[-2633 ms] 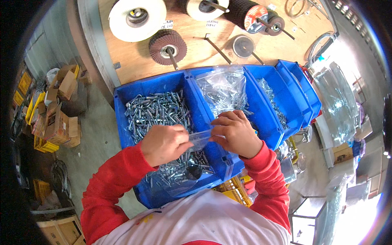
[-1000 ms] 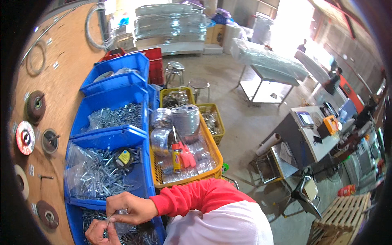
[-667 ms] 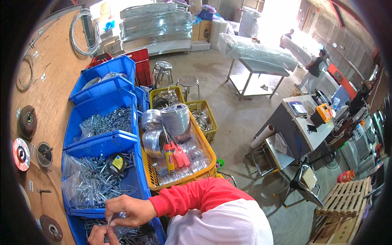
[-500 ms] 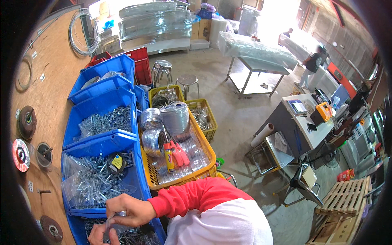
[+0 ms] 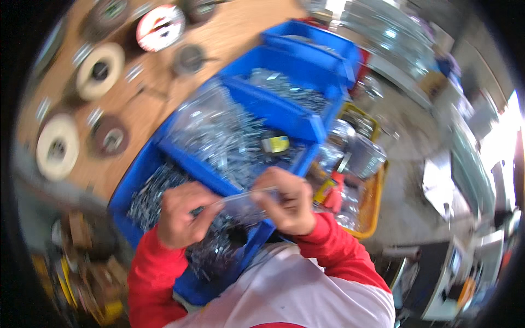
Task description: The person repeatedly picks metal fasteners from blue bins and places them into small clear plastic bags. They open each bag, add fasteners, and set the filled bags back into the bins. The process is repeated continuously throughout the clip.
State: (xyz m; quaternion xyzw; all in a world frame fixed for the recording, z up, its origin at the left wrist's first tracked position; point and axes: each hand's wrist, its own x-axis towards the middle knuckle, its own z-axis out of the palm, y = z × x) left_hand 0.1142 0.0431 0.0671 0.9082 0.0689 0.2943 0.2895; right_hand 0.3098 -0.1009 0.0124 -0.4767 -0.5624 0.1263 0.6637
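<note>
Between my two hands a clear plastic bag (image 5: pixel 244 209) is stretched by its upper edge. My left hand (image 5: pixel 185 214) pinches one end of that edge. At the other end, my right hand (image 5: pixel 285 200) is closed on it too. The bag hangs over the nearest blue bin (image 5: pixel 123 221), which holds many loose metal fasteners (image 5: pixel 150 199). Blur hides whether anything is inside the bag. Just beyond is a second blue bin (image 5: pixel 314 132) with bolts and clear plastic, where a black and yellow tape measure (image 5: pixel 275 144) lies on top.
Grinding discs (image 5: pixel 100 71) hang on a wooden board (image 5: pixel 147 109) at the left. A yellow crate (image 5: pixel 372 218) right of the bins holds wire coils and red-handled tools (image 5: pixel 333 197). Another blue bin (image 5: pixel 333 104) stands farther off. Boxes (image 5: pixel 79 232) lie at the lower left.
The view has swung round, so the bins now sit more central and both forearms show. My hands are farther apart, with the plastic bag drawn out between them.
</note>
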